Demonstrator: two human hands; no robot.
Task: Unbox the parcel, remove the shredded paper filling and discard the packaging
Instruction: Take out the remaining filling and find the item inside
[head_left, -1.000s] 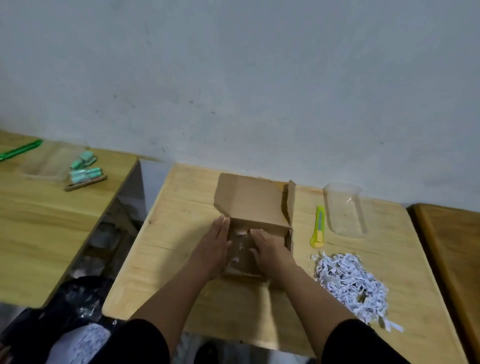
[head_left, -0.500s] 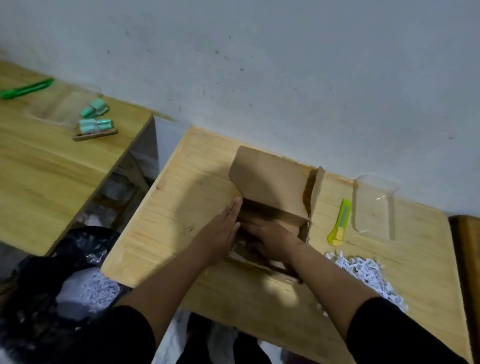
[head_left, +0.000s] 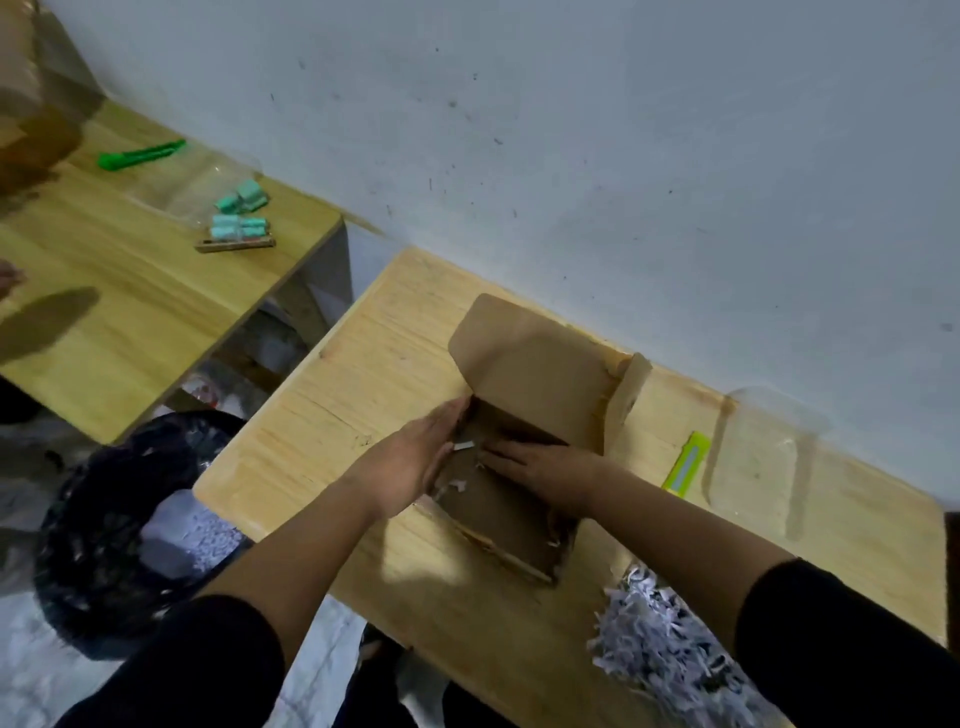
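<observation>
Wooden table, open box lid toward wall

The wooden table carries a cardboard box, shredded paper, yellow cutter and clear container.

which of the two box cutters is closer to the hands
The yellow-green box cutter, lying just past the right hand beside the cardboard box. The green box cutter lies on the other table.
</observation>
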